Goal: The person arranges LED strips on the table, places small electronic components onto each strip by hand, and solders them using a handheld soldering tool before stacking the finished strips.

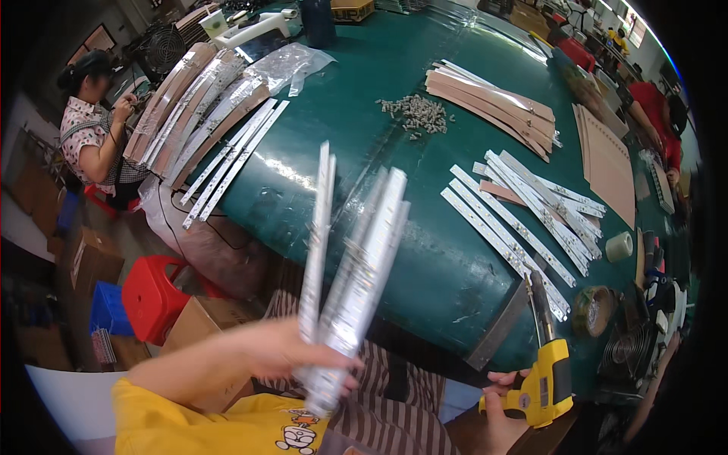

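Observation:
My left hand (265,349) is closed around several white LED light bars (364,265). They fan upward over the table's near edge, slightly blurred. At the lower right, my right hand (502,413) grips a yellow and black soldering gun (550,383) by its handle. The gun's metal tip points up toward a loose spread of LED bars (500,216) on the right of the green table (356,61). A flat grey metal strip (497,326) lies at the table edge beside the gun.
A heap of small connectors (417,114) lies mid-table. Brown-backed bar stacks (493,110) are behind it and at the left (193,106). A tape roll (595,311) and a small white roll (619,246) stand right. A red stool (155,296) is lower left. Other people sit on both sides.

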### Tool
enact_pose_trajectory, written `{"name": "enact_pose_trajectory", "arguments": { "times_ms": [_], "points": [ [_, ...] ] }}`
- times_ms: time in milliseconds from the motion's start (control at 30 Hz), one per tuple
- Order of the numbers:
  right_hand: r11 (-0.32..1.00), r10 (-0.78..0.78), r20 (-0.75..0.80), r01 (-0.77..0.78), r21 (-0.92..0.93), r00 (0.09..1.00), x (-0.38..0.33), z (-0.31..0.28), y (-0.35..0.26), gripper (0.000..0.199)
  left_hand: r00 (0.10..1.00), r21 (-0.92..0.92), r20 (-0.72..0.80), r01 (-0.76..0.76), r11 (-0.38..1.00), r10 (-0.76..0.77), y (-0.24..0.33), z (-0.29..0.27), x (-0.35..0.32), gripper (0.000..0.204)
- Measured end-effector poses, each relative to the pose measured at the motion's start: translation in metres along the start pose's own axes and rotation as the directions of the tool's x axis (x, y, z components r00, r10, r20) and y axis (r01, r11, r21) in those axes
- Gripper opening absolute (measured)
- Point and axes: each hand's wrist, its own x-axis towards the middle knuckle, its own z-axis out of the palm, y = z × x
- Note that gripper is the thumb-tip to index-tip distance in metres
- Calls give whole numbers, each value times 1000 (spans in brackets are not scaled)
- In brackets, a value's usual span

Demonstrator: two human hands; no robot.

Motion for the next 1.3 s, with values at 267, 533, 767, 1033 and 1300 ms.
{"name": "enact_pose_trajectory", "arguments": {
  "times_ms": [267, 533, 767, 1033, 1300],
  "points": [
    [996, -84, 67, 85, -11, 994, 4, 6, 15, 50, 893, 492, -448, 202, 847, 47, 163, -171, -77, 32],
    [999, -6, -104, 10, 34, 995, 2, 12, 2, 41, 727, 486, -672, 573, 660, -137, 216, -208, -74, 48],
    [989, 23, -174, 3, 150, 985, 12, -1, 6, 39, 398, 340, -907, 886, 315, -139, 224, -185, -76, 97],
    [977, -6, -157, 39, 209, 988, 24, -15, -5, 45, 378, 457, -174, 849, -266, 909, 206, -118, -46, 50],
    [941, -165, -258, 231, 249, 952, 49, -17, 0, 63, 170, 992, 55, -118, -35, 984, 226, -24, 154, 24]
  ]
}}
